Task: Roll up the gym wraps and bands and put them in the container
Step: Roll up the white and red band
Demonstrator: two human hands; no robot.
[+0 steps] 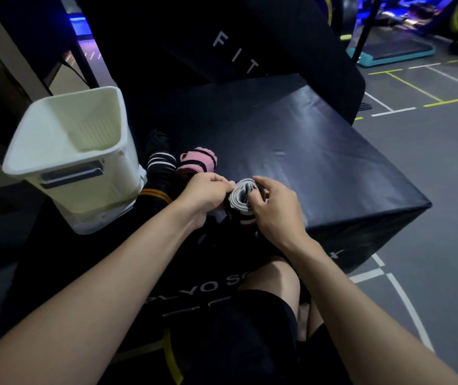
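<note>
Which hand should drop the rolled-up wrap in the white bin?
Probably the left hand. The white bin stands on that side, nearer to it than the right hand. Both hands grip the rolled wrap now, so the right would simply let go.

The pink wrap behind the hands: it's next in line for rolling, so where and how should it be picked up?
Best taken across its pink middle, between the dark straps, coming from above and the near side. The pink wrap lies bunched on the black plyo box with its top exposed; a black striped wrap crowds its left, so that side looks less open.
</note>
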